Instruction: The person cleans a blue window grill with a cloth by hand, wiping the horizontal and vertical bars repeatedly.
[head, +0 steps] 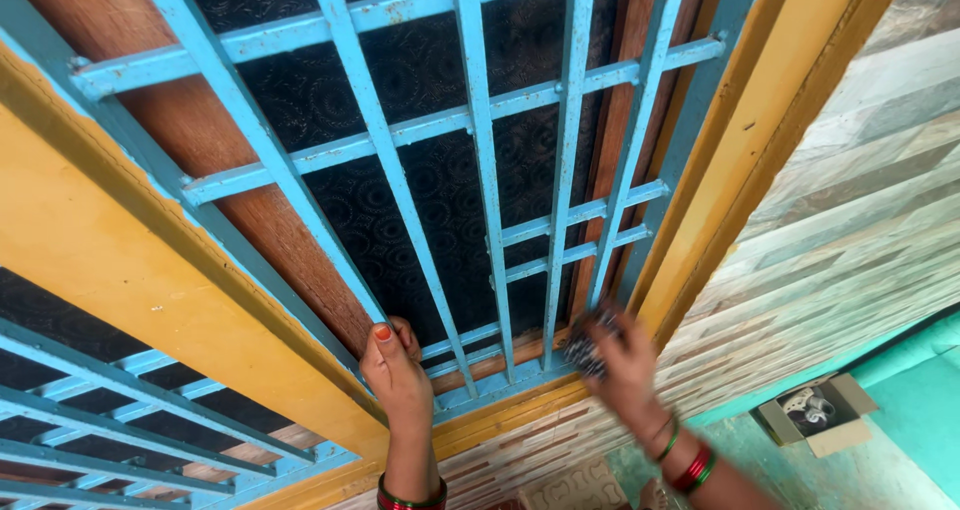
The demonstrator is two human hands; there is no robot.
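A single head-worn camera, tilted hard to one side, looks close-up at a blue window grille [470,170]. Both raised hands enter from six o'clock; a tiled wall [850,220] runs off toward three o'clock.

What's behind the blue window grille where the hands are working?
Behind the blue grille sits dark patterned glass in a brown wooden frame. The right hand presses a dark pad on the lower bars; the left hand grips nearby. Nothing shows through the glass.
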